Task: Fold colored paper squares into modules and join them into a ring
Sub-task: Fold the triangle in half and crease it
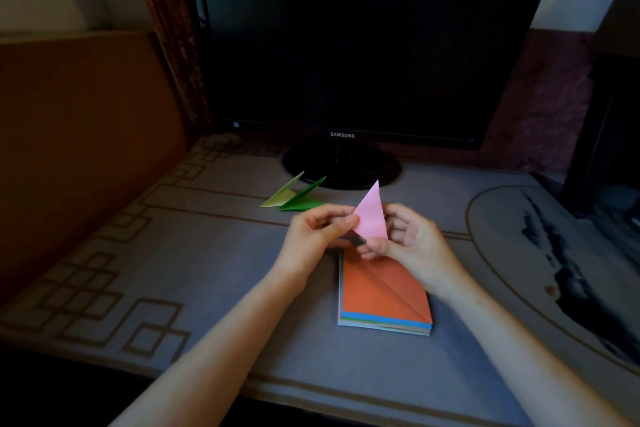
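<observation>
Both forearms come in from the near edge of the desk [207,253] and meet over its middle. The left hand [318,232] is turned palm inward, knuckles to the left, its fingers curled toward the right. The right hand [412,239] faces it with the wrist bent and the back of the hand to the right.

The room is dim. The lower corner of the pink piece [372,215] is hidden behind the thumbs, so its folds there cannot be read. A small dark patch between the two hands, just under the pink piece, is too murky to name. The far end of the stack [384,295] is covered by the hands, and the elbows are cut off at the bottom.

The left hand pinches the left edge of the pink piece between thumb and fingertips. The right hand grasps its lower right part, thumb in front. The pink piece is a narrow triangle, point up, held in the air above the far end of the stack, whose top sheet is orange and creased. Two green modules [294,198] lie toward the far edge, just before the foot of the monitor [346,45].
</observation>
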`<move>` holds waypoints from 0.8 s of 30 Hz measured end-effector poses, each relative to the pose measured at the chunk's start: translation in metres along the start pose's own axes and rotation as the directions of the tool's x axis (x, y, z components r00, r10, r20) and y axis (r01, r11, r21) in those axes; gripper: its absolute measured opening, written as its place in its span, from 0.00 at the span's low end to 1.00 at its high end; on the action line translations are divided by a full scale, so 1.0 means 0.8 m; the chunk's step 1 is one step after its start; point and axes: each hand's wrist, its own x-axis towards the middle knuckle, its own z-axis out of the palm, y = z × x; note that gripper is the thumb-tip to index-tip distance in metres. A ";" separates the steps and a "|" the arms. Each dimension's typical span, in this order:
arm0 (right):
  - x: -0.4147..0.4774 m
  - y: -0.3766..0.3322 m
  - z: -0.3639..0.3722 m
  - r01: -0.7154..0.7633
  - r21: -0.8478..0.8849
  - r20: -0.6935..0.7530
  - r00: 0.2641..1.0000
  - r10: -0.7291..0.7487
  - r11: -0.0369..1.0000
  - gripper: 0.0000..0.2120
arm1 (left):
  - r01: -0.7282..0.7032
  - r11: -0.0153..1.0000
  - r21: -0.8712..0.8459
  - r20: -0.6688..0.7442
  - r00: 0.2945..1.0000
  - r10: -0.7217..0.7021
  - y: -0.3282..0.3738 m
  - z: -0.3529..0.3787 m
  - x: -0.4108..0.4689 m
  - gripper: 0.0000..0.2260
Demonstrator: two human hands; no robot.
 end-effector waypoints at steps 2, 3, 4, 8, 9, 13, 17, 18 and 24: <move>-0.001 -0.003 -0.002 0.011 -0.034 -0.009 1.000 -0.011 0.999 0.17 | -0.009 1.000 -0.028 -0.027 1.000 0.009 0.001 -0.003 0.001 0.06; -0.001 -0.005 -0.003 0.020 -0.038 -0.034 0.999 -0.022 0.999 0.17 | -0.022 1.000 -0.012 -0.038 0.999 0.022 0.001 -0.004 0.002 0.07; -0.001 -0.008 -0.005 0.031 -0.037 -0.066 0.997 -0.033 0.999 0.17 | -0.047 0.998 0.043 -0.045 0.998 0.049 0.000 -0.006 0.004 0.07; -0.002 -0.014 -0.010 0.056 -0.085 -0.126 0.990 -0.066 0.995 0.13 | -0.179 0.941 0.287 0.044 0.984 0.173 -0.005 -0.002 -0.001 0.08; -0.001 -0.014 -0.009 0.064 -0.100 -0.122 0.990 -0.076 0.993 0.10 | -0.190 0.935 0.298 0.061 0.982 0.180 -0.005 0.000 -0.002 0.08; 0.001 -0.008 -0.006 0.093 -0.120 -0.202 0.973 -0.116 0.988 0.08 | -0.171 0.930 0.325 0.060 0.985 0.160 -0.006 0.000 0.000 0.13; 0.002 -0.005 -0.009 0.105 -0.104 -0.285 0.950 -0.130 0.989 0.08 | -0.015 0.984 0.180 0.080 0.997 0.001 -0.003 0.005 -0.006 0.18; 0.002 -0.005 -0.009 0.100 -0.129 -0.274 0.953 -0.132 0.987 0.08 | -0.018 0.985 0.174 0.072 0.997 0.005 -0.003 0.004 -0.005 0.16; -0.002 -0.007 -0.016 0.020 -0.240 -0.136 0.989 -0.054 0.971 0.10 | -0.017 0.981 0.192 -0.028 0.999 0.023 -0.002 -0.007 0.001 0.10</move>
